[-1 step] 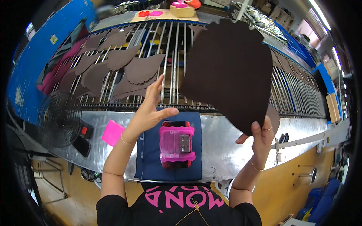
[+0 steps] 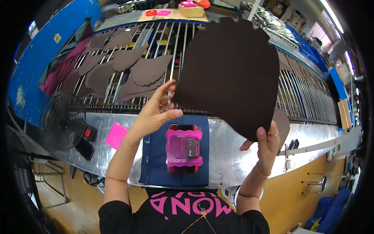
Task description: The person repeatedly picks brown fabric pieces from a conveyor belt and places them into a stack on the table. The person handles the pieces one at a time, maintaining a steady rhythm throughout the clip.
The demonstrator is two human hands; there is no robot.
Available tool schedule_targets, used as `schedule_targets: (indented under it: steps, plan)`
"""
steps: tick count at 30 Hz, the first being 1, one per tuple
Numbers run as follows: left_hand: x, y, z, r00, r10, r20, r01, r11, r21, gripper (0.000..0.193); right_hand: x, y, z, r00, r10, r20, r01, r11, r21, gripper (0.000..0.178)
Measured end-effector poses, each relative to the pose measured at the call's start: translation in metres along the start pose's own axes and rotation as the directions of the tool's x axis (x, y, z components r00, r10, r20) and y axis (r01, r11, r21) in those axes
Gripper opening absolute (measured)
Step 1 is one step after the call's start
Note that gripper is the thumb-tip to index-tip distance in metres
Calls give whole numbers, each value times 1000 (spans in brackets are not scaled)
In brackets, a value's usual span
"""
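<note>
A large dark brown cut piece of sheet material [image 2: 233, 74], scalloped along its far edge, is held up over the table and the roller rack. My right hand [image 2: 268, 144] grips its lower right corner between thumb and fingers. My left hand [image 2: 161, 107] is open beside the piece's left edge, thumb apart from the fingers; whether the fingertips touch it I cannot tell. A lighter brown piece [image 2: 282, 123] shows partly behind my right hand. Below, between my arms, a pink frame-like fixture [image 2: 175, 150] with red-and-black ends lies on a dark blue cloth [image 2: 156, 167].
Brown cut pieces [image 2: 148, 71] lie on the rack of metal rods [image 2: 171, 50]. On the metal table [image 2: 230, 167] are a pink block [image 2: 116, 135], a wire-guarded fan [image 2: 63, 121] and a black phone-like slab [image 2: 84, 149]. A wooden block [image 2: 191, 11] stands at the back.
The dark brown piece has shifted slightly left, closer to my left hand. My left fingers have come up to its edge. My right hand keeps its hold.
</note>
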State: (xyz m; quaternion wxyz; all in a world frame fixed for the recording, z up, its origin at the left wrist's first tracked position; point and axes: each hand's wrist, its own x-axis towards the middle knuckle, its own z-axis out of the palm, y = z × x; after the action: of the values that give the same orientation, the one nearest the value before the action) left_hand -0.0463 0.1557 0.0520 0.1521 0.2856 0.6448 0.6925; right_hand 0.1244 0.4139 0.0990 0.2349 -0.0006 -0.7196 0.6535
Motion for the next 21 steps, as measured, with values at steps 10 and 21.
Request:
schedule_targets:
  steps: [10, 21]
  plan:
    - [-91, 62, -66, 929, 2, -371, -3, 1000, -2, 33, 5, 51, 72, 993, -45, 110, 40, 998, 48, 25]
    - [-118, 74, -80, 836, 128, -534, 218, 816, 536, 6, 2, 66, 93, 866, -229, 445, 403, 846, -348, 13]
